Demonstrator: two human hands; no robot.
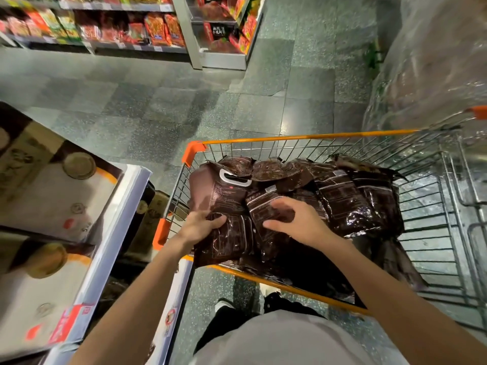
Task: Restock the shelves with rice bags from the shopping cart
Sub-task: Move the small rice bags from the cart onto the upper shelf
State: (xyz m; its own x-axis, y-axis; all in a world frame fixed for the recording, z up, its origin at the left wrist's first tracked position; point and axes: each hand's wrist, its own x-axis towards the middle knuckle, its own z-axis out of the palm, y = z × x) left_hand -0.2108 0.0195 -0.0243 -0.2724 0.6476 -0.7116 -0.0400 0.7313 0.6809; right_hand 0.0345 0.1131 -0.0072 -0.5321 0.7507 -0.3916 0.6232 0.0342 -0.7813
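Cart (303,137) mid-frame holds many rice bags (342,196); bulk of restocking remaining, judged. Left hand (199,225) grips front bag (229,243); right hand (295,219) clawed over middle bag (259,206), hold unclear.

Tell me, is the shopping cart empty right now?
No, dark brown rice bags lie piled inside the shopping cart, with the left hand and the right hand on the nearest ones.

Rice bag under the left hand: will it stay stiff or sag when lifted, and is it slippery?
Probably floppy: the rice bag looks creased and bends where the left hand grips it. Likely slippery: its film is glossy. Probably heavy for its size, looking packed full.
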